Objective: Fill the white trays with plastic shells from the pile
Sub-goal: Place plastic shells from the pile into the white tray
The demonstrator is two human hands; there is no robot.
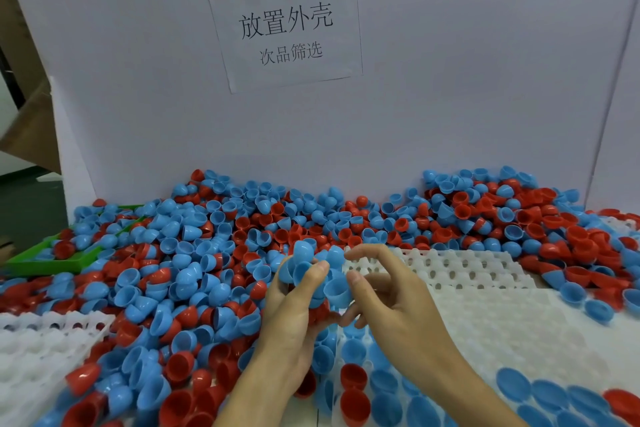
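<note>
- The left hand point(291, 319) reaches in from 6 o'clock, its grip curled round a cluster of blue shells point(304, 263) held up near the middle of the view.
- The right hand point(391, 295) comes in from 5 o'clock; thumb and a finger pinch one blue shell point(337, 289) just beside that cluster, while the forefinger arches over it.
- The pile point(207, 253) of red and blue plastic shells spreads across the counter from 9 o'clock to 3 o'clock, against a white board.
- A white tray point(467, 274) lies at 3 o'clock, its nearest pockets bare; at 5 o'clock its pockets hold blue and red shells.
- Another white tray point(38, 347) sits at 8 o'clock.
- A green tray point(45, 263) shows at 9 o'clock, partly buried by shells.
- A paper sign point(285, 26) hangs on the board at 12 o'clock.
</note>
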